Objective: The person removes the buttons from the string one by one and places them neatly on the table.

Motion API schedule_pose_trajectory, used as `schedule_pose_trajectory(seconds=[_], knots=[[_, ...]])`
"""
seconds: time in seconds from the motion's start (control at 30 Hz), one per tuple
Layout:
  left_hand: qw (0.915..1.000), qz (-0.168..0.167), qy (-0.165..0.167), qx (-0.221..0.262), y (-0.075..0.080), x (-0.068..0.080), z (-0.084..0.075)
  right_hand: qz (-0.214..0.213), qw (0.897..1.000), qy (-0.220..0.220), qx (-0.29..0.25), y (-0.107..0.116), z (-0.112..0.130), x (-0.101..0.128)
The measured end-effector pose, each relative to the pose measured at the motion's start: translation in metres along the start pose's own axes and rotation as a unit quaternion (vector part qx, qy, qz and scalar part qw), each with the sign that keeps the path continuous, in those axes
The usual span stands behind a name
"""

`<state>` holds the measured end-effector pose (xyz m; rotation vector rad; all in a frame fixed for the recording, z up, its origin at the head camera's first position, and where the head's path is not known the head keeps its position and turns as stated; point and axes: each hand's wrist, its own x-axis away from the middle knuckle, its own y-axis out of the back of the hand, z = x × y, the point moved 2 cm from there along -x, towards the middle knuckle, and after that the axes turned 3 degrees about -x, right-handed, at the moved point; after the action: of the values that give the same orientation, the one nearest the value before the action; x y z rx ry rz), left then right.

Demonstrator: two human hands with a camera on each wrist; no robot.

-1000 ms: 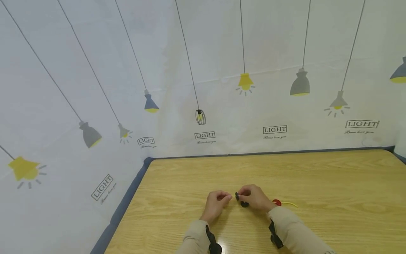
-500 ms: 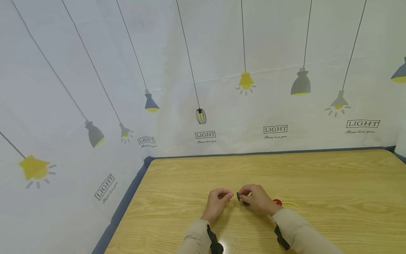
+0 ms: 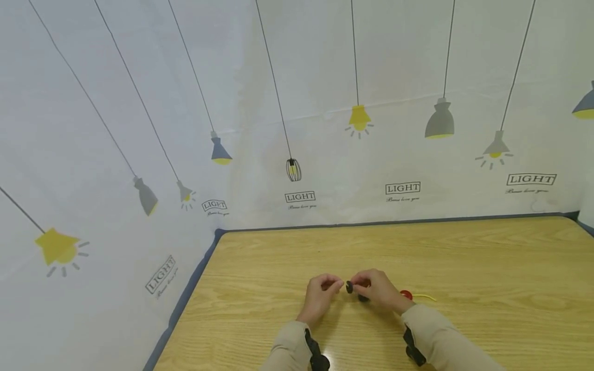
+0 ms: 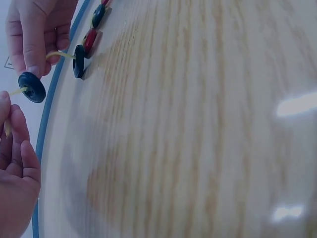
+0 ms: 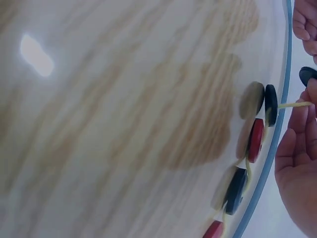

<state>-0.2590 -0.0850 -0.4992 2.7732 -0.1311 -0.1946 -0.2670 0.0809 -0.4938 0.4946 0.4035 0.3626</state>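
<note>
My right hand (image 3: 378,291) pinches a dark round button (image 3: 349,287) at its edge, just over the table. Facing it, the fingertips of my left hand (image 3: 319,297) pinch the yellow string, which passes through the button (image 4: 34,91) in the left wrist view; its short end (image 4: 7,128) hangs below those fingers. From my right hand the yellow string (image 4: 59,54) runs to a dark button (image 5: 271,105), a red button (image 5: 256,140), another dark one (image 5: 236,191) and a red one (image 5: 214,229), strung in a row along the table.
The wooden table (image 3: 260,257) has a blue edge strip along its back and left. Behind it hangs a white backdrop (image 3: 325,144) printed with lamps. Right of my right wrist lie a red button (image 3: 406,294) and a yellow string tail (image 3: 424,297).
My left fingertips have edged right, closer to the dark button. The button has turned to show more of its face and shifted slightly right with my right hand.
</note>
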Motion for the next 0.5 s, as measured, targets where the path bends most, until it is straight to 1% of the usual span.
schedule_pose_trajectory(seconds=[0.13, 0.27, 0.37, 0.43, 0.5], knots=[[1.0000, 0.000, -0.005, 0.000, -0.001, 0.001, -0.001, -0.001, 1.000, 0.009, 0.007, 0.001, 0.002, 0.001], [0.9999, -0.002, -0.014, -0.002, 0.000, 0.004, 0.001, -0.013, 1.000, 0.002, 0.005, 0.003, 0.004, 0.001], [0.9999, 0.002, -0.013, -0.002, 0.002, 0.010, -0.011, -0.025, 1.000, -0.003, 0.001, 0.003, 0.005, 0.001], [0.9999, 0.007, -0.013, 0.001, 0.002, 0.013, -0.014, -0.030, 1.000, -0.003, -0.004, 0.004, 0.006, 0.001], [0.9998, 0.012, -0.012, -0.004, 0.001, 0.013, -0.013, -0.036, 0.999, -0.005, -0.005, 0.004, 0.007, 0.001]])
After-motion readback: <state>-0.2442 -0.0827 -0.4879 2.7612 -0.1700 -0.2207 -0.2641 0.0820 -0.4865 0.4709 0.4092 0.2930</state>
